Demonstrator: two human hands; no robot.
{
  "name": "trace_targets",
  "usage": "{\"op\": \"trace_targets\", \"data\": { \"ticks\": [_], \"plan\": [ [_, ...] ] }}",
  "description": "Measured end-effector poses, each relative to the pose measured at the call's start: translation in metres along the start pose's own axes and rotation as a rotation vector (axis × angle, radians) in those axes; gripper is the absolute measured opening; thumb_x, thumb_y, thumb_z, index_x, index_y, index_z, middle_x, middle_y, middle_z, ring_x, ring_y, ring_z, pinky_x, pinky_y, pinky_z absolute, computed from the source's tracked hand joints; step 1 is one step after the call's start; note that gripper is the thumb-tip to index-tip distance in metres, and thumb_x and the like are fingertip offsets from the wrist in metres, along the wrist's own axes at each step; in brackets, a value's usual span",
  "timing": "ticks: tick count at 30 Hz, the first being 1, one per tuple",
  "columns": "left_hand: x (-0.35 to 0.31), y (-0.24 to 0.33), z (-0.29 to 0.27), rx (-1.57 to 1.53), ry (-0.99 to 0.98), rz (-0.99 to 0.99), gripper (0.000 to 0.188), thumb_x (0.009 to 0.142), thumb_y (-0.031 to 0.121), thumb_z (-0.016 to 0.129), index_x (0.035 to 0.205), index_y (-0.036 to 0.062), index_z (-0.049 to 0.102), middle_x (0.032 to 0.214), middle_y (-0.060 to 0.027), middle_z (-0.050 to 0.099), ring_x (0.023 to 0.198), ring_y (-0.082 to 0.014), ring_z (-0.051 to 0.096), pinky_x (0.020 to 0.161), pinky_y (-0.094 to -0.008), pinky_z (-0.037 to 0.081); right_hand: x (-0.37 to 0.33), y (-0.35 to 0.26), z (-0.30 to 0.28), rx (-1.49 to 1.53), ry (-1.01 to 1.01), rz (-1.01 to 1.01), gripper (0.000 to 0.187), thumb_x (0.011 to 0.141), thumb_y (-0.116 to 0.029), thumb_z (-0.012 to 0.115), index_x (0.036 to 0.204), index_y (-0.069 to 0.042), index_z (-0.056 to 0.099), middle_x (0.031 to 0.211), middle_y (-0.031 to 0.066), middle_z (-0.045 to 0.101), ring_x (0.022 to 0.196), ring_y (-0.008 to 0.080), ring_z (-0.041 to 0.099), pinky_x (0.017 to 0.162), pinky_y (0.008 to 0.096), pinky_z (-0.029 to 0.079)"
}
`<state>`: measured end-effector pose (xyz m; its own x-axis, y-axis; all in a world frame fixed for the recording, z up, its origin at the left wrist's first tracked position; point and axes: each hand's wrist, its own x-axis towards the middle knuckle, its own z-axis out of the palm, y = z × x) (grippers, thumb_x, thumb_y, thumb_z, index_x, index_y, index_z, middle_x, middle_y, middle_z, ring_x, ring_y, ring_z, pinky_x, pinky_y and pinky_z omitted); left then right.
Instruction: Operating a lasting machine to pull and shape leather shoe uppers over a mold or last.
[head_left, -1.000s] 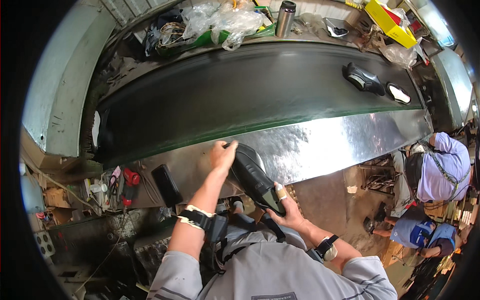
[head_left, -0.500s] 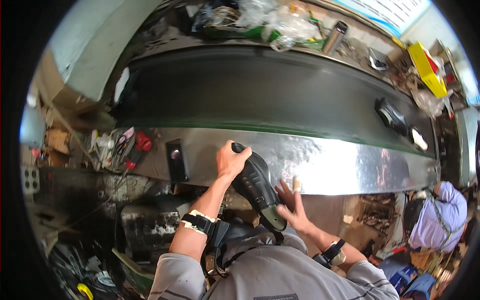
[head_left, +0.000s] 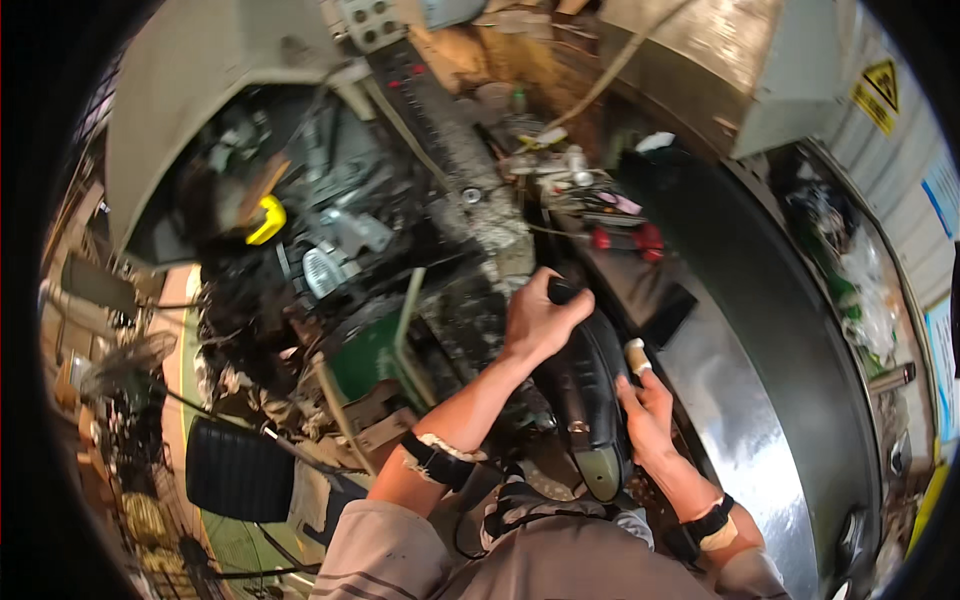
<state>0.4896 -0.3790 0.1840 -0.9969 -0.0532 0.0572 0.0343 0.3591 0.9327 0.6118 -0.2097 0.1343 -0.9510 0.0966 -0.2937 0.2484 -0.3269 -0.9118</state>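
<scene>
A black leather shoe (head_left: 590,385) with a side buckle is held in front of my body, with a grey-green shoe last (head_left: 600,472) showing in its opening nearest me. My left hand (head_left: 540,325) is closed around the far end of the shoe. Against its right side lies my right hand (head_left: 648,415), thumb at the shoe's edge. One finger of that hand wears a beige wrap (head_left: 637,356) and points away from me. The underside of the shoe is hidden.
A metal-edged bench (head_left: 725,370) with a dark conveyor belt (head_left: 780,300) curves along the right. On it lie a black phone-like slab (head_left: 668,316) and a red-handled tool (head_left: 640,241). Dirty machinery (head_left: 470,250) stands ahead, and a hooded bin of scrap (head_left: 330,230) at left.
The view has swung left toward the machinery, and the bench now lies on the right. My left hand still grips the shoe; my right hand has come against its side.
</scene>
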Motion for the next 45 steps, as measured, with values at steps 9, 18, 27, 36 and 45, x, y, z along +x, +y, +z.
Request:
{"op": "trace_targets", "data": {
  "ticks": [9,18,27,36,45],
  "plan": [
    [-0.028,-0.024,-0.274,-0.559,0.477,-0.174,0.033,0.099,0.031,0.061,0.100,-0.0010,0.067,0.091,-0.0018,0.066,0.081,-0.0099,0.060,0.076,-0.0257,0.048,0.023,0.033,0.237,0.141,-0.401,0.141,0.034,0.096,-0.015,0.068,0.124,0.002,0.059,0.097,0.0061,0.071,0.082,0.0092,0.063,0.071,0.0255,0.052],
    [-0.094,-0.091,-0.313,-1.106,0.663,-0.352,0.026,0.097,0.025,0.063,0.109,0.0031,0.068,0.103,-0.0075,0.071,0.088,-0.0203,0.067,0.080,-0.0343,0.054,0.039,0.037,0.363,0.271,-0.453,0.363,0.021,0.095,-0.011,0.066,0.115,-0.005,0.062,0.104,0.0052,0.068,0.092,0.0152,0.066,0.080,0.0312,0.055],
    [-0.055,-0.119,-0.330,-1.239,0.628,-0.452,0.032,0.099,0.035,0.060,0.112,0.0081,0.069,0.107,-0.0076,0.073,0.092,-0.0235,0.069,0.084,-0.0385,0.055,0.081,0.066,0.401,0.314,-0.439,0.366,0.017,0.095,-0.008,0.063,0.111,-0.004,0.064,0.101,0.0056,0.070,0.086,0.0158,0.067,0.074,0.0315,0.056],
    [-0.033,-0.137,-0.336,-1.311,0.659,-0.556,0.029,0.098,0.035,0.060,0.109,0.0099,0.070,0.104,-0.0047,0.073,0.092,-0.0209,0.068,0.085,-0.0369,0.053,0.090,0.058,0.420,0.296,-0.392,0.410,0.018,0.096,-0.005,0.061,0.114,-0.003,0.061,0.099,0.0060,0.069,0.083,0.0152,0.068,0.073,0.0308,0.057],
    [-0.026,-0.143,-0.322,-1.340,0.736,-0.529,0.026,0.100,0.031,0.057,0.104,0.0085,0.070,0.099,-0.0048,0.073,0.083,-0.0178,0.067,0.077,-0.0311,0.054,0.102,0.064,0.416,0.339,-0.433,0.391,0.021,0.097,-0.006,0.061,0.118,-0.004,0.059,0.105,0.0068,0.069,0.090,0.0162,0.068,0.079,0.0308,0.058]
  ]
}}
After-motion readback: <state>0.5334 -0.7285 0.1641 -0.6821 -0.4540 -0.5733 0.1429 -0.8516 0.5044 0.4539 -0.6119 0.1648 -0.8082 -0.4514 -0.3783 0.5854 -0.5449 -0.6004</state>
